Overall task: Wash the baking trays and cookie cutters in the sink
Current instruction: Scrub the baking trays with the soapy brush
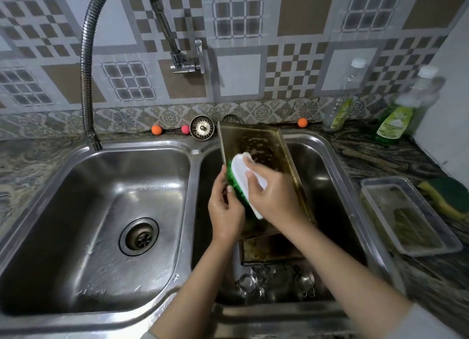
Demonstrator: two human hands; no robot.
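Note:
A dark, soapy rectangular baking tray (256, 145) stands tilted in the right sink basin (327, 171), its far end leaning on the back rim. My left hand (224, 206) grips the tray's left edge. My right hand (274, 194) holds a white-backed brush with green bristles (247, 183) pressed on the tray's inner face. A second dark tray (269, 249) lies lower in the basin. Several metal cookie cutters (274, 280) sit at the basin's near end.
The left basin (83, 211) holds only its drain. A flexible faucet (87, 67) arcs over it. A sink strainer (202, 128) and small coloured balls sit on the back ledge. Two detergent bottles (396, 115), a clear plastic container (408, 214) and a yellow-green sponge (446, 196) are on the right counter.

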